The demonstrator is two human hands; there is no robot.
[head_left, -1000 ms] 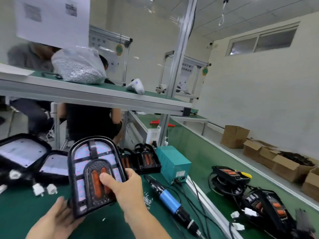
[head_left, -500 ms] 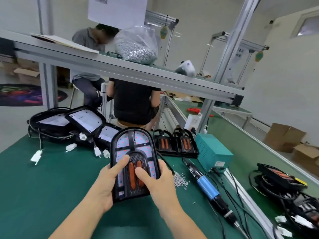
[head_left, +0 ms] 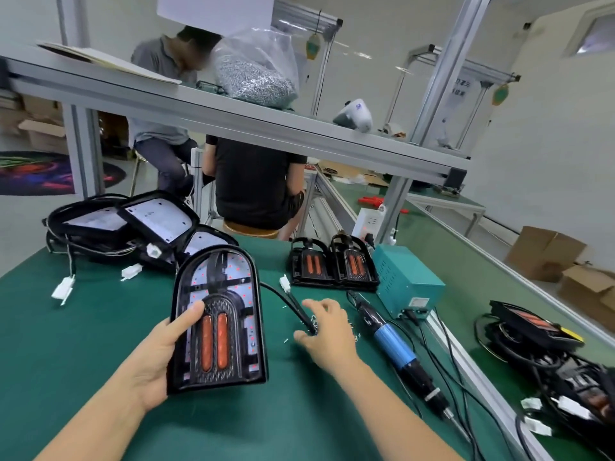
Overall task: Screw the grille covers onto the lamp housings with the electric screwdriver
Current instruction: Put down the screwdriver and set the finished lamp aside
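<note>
Holding the arch-shaped lamp housing [head_left: 218, 319] in the left hand [head_left: 159, 356], thumb laid across its face and fingers curled behind its left edge; housing tilted up off the green bench mat [head_left: 66, 344], grille cover with two orange lenses on its lower half facing the camera. Right of the housing, right hand [head_left: 327, 331] palm down over a scatter of small loose screws [head_left: 312, 319] on the mat, fingers loosely spread and slightly bent, tips at the screws; cannot tell whether any screw is pinched. Black cable [head_left: 286, 302] running from the housing's right edge toward that hand, white connector [head_left: 285, 282] lying just beyond it. Right of the hand and apart from it, electric screwdriver [head_left: 396, 351] flat on the mat, blue grip, bit end toward the near bench edge, untouched. Behind the screwdriver, teal power supply box [head_left: 407, 281], cables trailing from its front. Just left of that box, two smaller black lamp units [head_left: 334, 262] with orange lenses side by side, touching. Behind and left of the held housing, a pile of black housings [head_left: 133, 224] with white inner faces up, wired with white plugs on the mat. Far right of the housing, across the aluminium rail, more black lamp assemblies [head_left: 539, 331] with tangled cables. Above, on the aluminium shelf [head_left: 233, 118], clear bag of screws [head_left: 256, 73]. Behind the shelf, two seated people, backs to the bench.
</note>
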